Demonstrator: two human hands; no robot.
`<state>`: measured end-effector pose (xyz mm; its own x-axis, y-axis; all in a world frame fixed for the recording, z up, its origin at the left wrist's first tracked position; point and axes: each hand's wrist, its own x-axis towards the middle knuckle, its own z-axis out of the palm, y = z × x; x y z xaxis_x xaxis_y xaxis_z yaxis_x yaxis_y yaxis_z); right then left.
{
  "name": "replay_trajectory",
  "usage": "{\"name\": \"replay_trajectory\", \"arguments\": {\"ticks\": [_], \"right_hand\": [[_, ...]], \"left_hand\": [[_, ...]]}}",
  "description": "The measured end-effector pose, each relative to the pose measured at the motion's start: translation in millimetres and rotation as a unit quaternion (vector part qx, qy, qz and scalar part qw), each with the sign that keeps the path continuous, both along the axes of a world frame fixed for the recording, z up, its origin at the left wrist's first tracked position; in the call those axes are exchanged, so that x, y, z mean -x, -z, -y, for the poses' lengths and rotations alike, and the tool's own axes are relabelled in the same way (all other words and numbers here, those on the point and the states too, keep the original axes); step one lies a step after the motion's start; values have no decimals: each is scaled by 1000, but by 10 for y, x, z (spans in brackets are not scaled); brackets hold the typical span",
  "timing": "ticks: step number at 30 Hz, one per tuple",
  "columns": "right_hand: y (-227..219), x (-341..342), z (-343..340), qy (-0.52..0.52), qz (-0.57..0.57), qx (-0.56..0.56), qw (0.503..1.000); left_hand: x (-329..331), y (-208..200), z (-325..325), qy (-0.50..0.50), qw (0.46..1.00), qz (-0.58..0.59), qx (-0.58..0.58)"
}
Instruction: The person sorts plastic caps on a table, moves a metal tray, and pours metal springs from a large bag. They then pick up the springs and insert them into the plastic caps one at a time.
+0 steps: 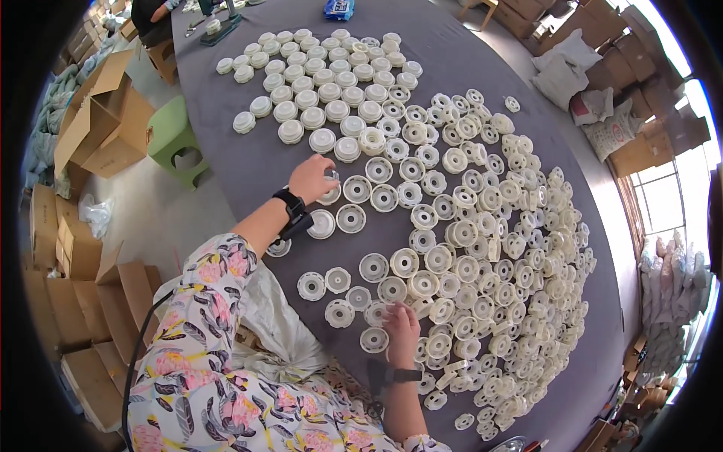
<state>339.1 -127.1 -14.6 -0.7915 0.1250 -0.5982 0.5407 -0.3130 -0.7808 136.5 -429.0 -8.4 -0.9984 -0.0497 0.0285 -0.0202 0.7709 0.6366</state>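
My left hand (pixel 312 179) is bent over the table with its fingers closed on a small round white plastic part, mostly hidden by the fingers. Under and beside it lie a white plastic disc (pixel 322 224) and flat white rings with a centre hole (pixel 356 189). My right hand (pixel 402 329) is at the near edge of a spread of loose rings, its fingertips over a ring (pixel 379 313). Those fingers are slightly smeared, so whether they grip it is unclear. Close by lie another ring (pixel 374 340) and a scalloped ring (pixel 340 313).
Assembled white caps (pixel 329 92) stand in rows at the far side. A big heap of loose rings (pixel 489 294) covers the right of the grey-covered table (pixel 226 162). A blue packet (pixel 339 9) lies at the far edge. A green stool (pixel 175 135) and cartons (pixel 113 124) stand left; a person sits beyond.
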Motion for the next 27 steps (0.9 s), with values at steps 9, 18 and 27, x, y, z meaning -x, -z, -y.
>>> {"name": "replay_trajectory", "arguments": {"ticks": [9,18,27], "right_hand": [[-17,-154,-70,38,3,-36,999],[-212,-733,-413,99,-54,-157,981],[-293,-2001,-1051,321,-38,-151,934]], "left_hand": [[-221,151,45,98,988,-84,83],[-211,549,148,137,968,-138,160],[-1115,-616,-982,255,955,-100,-115]]}}
